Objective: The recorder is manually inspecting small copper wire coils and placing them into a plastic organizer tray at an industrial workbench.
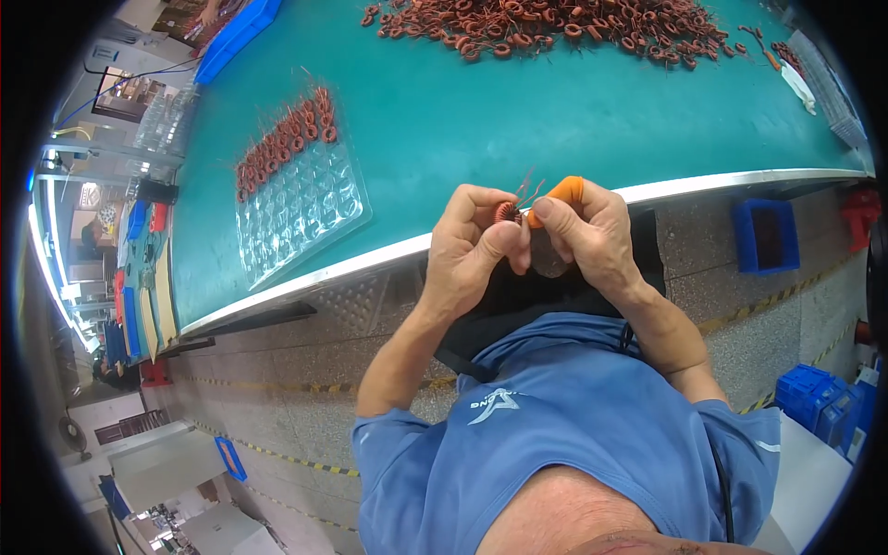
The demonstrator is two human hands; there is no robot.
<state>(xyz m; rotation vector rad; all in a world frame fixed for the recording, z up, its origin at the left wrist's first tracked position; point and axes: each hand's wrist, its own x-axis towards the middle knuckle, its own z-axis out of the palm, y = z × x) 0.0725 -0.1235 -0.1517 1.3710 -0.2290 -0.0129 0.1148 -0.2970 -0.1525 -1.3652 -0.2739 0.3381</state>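
Between the fingertips of my left hand (470, 248) is a toroidal coil (507, 213) wound with copper-red wire, its loose wire ends pointing up and away. My right hand (592, 229) meets it close beside the coil, thumb and fingers pressed together. Orange covers (566, 191) show on its index finger and at its fingertips. Whether that hand also grips a wire end or a small tool is hidden by the fingers. Both hands are just over the table's near edge. To their left lies a clear plastic blister tray (310, 208), its far rows filled with similar coils (296, 134).
A large heap of coils (546, 28) covers the far side of the green table (444, 129). An orange-handled tool (772, 61) lies by a white piece at the far right, near stacked trays (823, 83). Blue bins (766, 236) stand beyond the table edge.
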